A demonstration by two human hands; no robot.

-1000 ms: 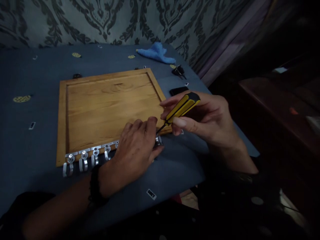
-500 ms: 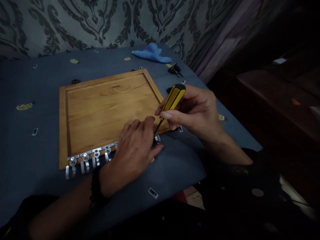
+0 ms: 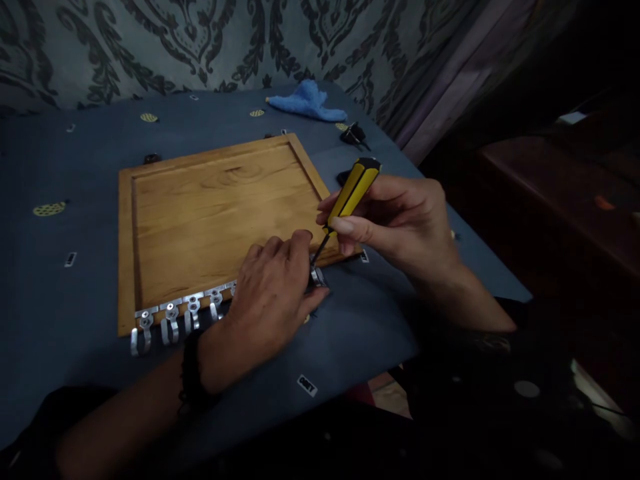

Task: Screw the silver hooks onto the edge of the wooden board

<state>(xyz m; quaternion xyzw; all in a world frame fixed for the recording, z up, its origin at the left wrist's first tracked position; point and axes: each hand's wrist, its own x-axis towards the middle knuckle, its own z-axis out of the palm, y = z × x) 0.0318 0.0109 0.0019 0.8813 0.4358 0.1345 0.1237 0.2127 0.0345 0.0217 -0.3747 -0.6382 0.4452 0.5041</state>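
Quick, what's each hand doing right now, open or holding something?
Left hand: palm down, fingers bent over a metal hook at the wooden board edge; grip cannot be told.
Right hand: closed on the yellow screwdriver.

The left hand (image 3: 273, 293) is bare; a black beaded bracelet (image 3: 189, 373) circles its wrist; the left sleeve (image 3: 43, 423) is dark and plain; the right hand (image 3: 400, 223) is bare; the right sleeve (image 3: 500, 377) is dark with pale round spots.
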